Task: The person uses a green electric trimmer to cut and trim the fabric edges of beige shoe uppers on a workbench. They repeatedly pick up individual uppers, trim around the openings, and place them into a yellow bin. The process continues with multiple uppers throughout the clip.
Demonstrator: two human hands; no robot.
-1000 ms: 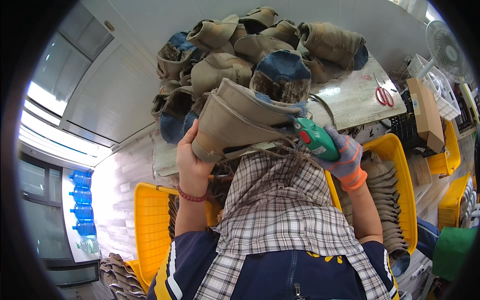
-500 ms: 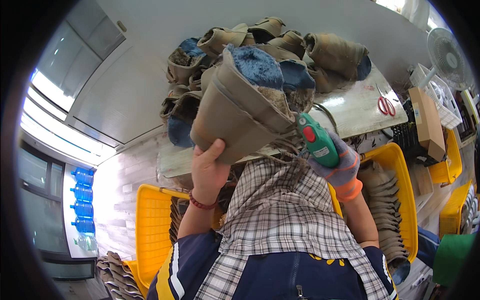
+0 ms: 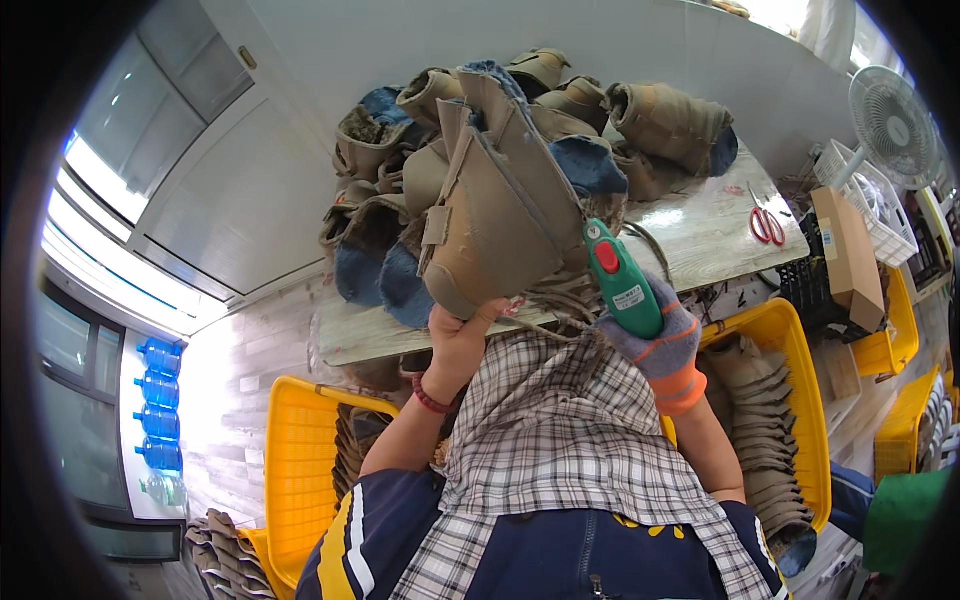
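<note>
A tan boot upper [image 3: 505, 220] with blue fleece lining hangs in front of me over the table's near edge. My left hand [image 3: 460, 345], bare and with a red bead bracelet at the wrist, pinches its rounded lower end. In my right hand [image 3: 660, 345], gloved in grey and orange, is a green handheld electric cutter [image 3: 622, 285] with a red button. The cutter's tip meets the upper's right edge; its blade is too small to make out. Behind lies a pile of similar boot uppers [image 3: 670, 120], several showing blue or brown fleece.
Red-handled scissors [image 3: 767, 226] lie on the worn table [image 3: 700, 235]. Yellow crates [image 3: 300, 480] with stacked uppers stand on both sides of me. At right are a cardboard box [image 3: 848, 255], a white fan [image 3: 893, 125] and a person's green sleeve [image 3: 905, 520].
The boot upper has turned, so its outer side and seam now face me and its lining mostly faces away. My left hand has shifted right and lower; the cutter stays at the right edge.
</note>
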